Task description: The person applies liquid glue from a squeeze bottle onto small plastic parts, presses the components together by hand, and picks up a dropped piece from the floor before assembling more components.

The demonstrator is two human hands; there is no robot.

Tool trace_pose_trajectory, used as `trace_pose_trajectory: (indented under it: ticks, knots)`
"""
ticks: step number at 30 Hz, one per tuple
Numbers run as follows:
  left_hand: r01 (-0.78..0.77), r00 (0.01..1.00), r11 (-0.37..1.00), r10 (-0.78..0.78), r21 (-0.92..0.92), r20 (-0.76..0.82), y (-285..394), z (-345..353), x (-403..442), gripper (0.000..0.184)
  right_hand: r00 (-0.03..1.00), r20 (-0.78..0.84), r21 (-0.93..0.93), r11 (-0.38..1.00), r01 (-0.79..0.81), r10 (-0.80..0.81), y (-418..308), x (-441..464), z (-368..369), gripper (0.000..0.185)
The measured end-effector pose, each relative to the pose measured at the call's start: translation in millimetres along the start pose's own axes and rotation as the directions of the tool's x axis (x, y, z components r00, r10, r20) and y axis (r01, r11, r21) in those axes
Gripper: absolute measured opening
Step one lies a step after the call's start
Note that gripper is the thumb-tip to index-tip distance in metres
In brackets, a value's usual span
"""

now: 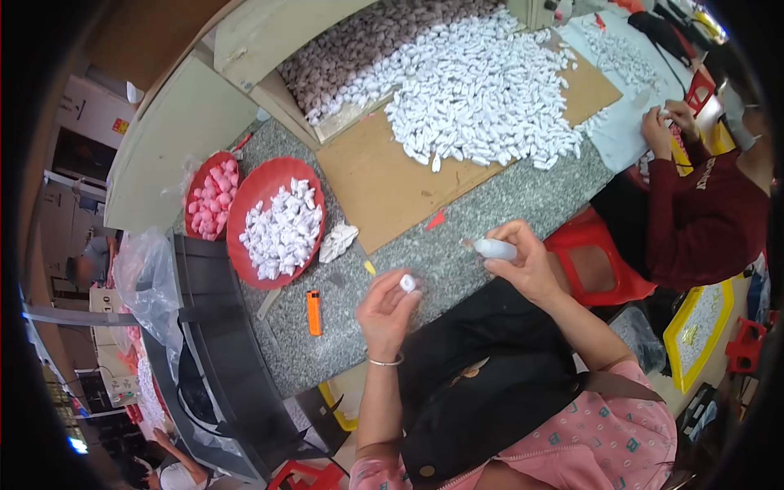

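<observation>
Pinched in the fingers of my left hand (384,309) is a small white rounded piece (407,283) with a dark spot at its centre. My right hand (529,268) grips a small translucent squeeze bottle (496,249), its narrow tip pointing left. Both hands are above the front of the grey speckled table (359,294), apart from each other. To the left of them, a red bowl (237,260) holds many small white pieces (286,224). A crumpled whitish lump (338,243) lies beside that bowl.
A large heap of white pieces (490,90) covers a brown board (359,184) and a cabinet opening. A second red bowl (193,184) holds pink pieces. An orange utility knife (314,313) lies near the front. At right, a co-worker (706,204) sits handling something small.
</observation>
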State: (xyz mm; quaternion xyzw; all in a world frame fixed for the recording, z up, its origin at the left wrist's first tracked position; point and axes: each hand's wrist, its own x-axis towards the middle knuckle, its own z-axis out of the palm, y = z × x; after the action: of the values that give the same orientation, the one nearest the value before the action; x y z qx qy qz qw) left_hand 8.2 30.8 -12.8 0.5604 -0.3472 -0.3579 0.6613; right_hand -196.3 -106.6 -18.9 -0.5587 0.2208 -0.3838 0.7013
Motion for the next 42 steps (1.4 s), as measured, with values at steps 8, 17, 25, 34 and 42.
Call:
trace_pose_trajectory:
  ticks: [8,17,25,34,42]
  knots:
    - [-0.006,0.999,0.999,0.004,-0.032,-0.047,8.6,-2.7,3.6,0.040,0.997,0.024,-0.612,0.787,0.075,-0.076,-7.0,29.7,12.2,0.032]
    - [0.021,1.000,0.998,-0.020,-0.066,0.008,13.4,-1.0,10.6,0.041,0.911,0.158,-0.881,0.361,0.305,-0.382,-28.4,99.0,-29.2,0.026]
    - [-0.026,0.999,0.999,0.028,-0.046,0.036,9.6,1.8,1.0,0.041,0.966,0.258,-0.966,-0.042,0.257,-0.030,-26.0,136.5,-27.2,0.008]
    - [0.070,0.998,0.980,-0.070,-0.185,0.005,17.5,7.3,-13.7,0.035,0.914,0.266,-0.951,0.070,0.301,-0.307,-40.9,87.2,-43.1,0.011]
    - [-0.093,0.996,0.991,0.090,0.099,0.027,6.9,19.1,-18.8,0.035,0.980,-0.156,-0.774,0.632,-0.042,-0.127,-55.7,-15.1,-11.4,0.014]
